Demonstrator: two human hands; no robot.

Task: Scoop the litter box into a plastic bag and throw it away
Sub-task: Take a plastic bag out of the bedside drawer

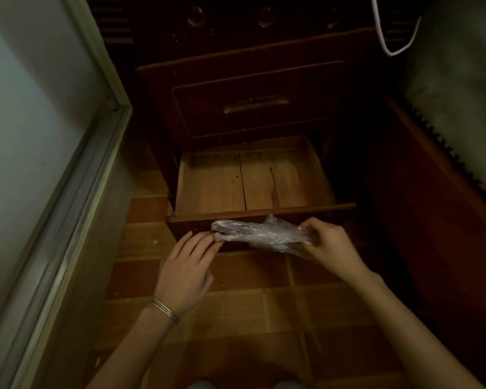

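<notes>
Two hands are held just in front of the open drawer (306,209), and a crumpled clear plastic bag (261,234) is stretched between them. Its right end is pinched by the right hand (328,242). Its left end is met by the left hand (185,265), fingers nearly straight; any thumb grip cannot be told.

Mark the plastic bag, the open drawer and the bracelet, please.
plastic bag (261,234): head view, crumpled middle of the film.
open drawer (213,186): head view, bare left board of its floor.
bracelet (165,310): head view, bands across the wrist.
</notes>
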